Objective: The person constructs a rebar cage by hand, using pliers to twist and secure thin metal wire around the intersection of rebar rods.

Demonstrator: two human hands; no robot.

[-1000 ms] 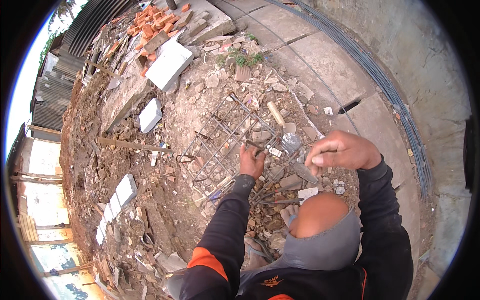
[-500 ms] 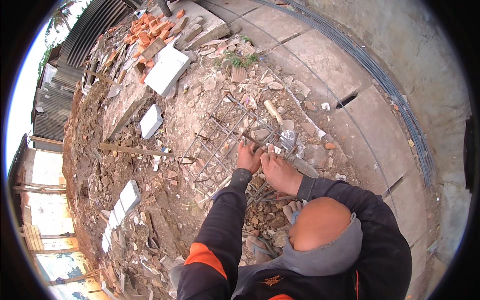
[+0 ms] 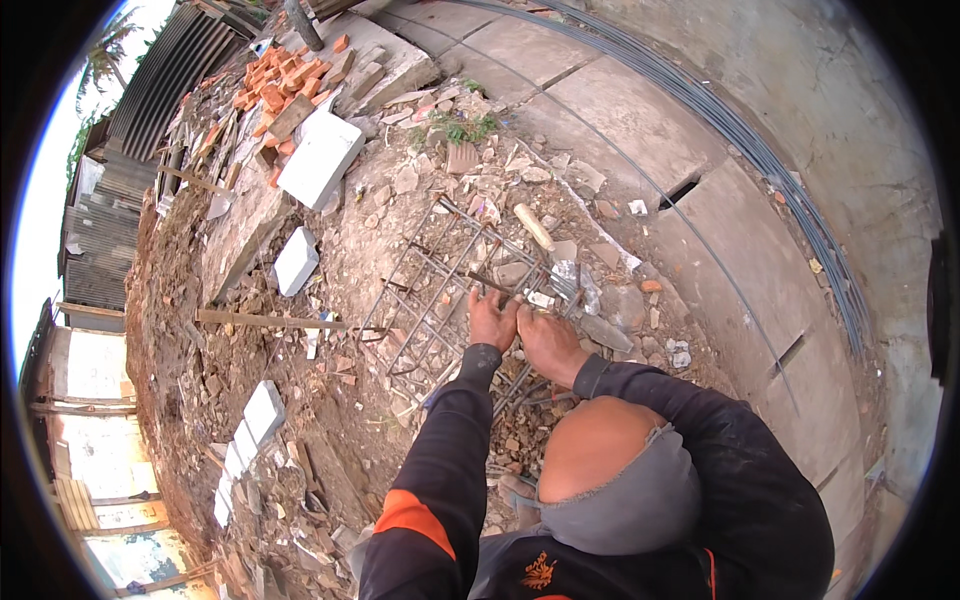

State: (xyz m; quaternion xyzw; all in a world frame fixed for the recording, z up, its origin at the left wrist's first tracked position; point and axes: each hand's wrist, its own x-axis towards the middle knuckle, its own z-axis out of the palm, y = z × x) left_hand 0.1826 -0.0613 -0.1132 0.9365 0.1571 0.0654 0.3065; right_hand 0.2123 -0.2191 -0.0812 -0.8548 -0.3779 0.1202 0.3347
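A cage of thin steel reinforcing bars (image 3: 432, 262) lies slanted over rubble in front of me. My left hand (image 3: 492, 322) is closed on it near its middle, fingers curled at a short dark rod (image 3: 494, 283). Right beside it and touching it, my right hand (image 3: 550, 345) is also closed, knuckles up. What its fingers hold is hidden beneath them. Just beyond the right hand lie a small white piece (image 3: 540, 299) and a crumpled clear plastic wrapper (image 3: 588, 290). A pale wooden handle (image 3: 533, 226) rests farther off, next to the cage.
White blocks (image 3: 320, 160) lie to the left, with a wooden strip (image 3: 270, 320) reaching toward the cage. Orange bricks (image 3: 280, 80) are heaped at the far left. Long steel bars (image 3: 740, 140) run along the concrete slabs (image 3: 660, 130) by the right-hand wall.
The view has shifted slightly, so the ground sits a little farther left. Both hands stay together at the same part of the cage; the dark rod shows more plainly.
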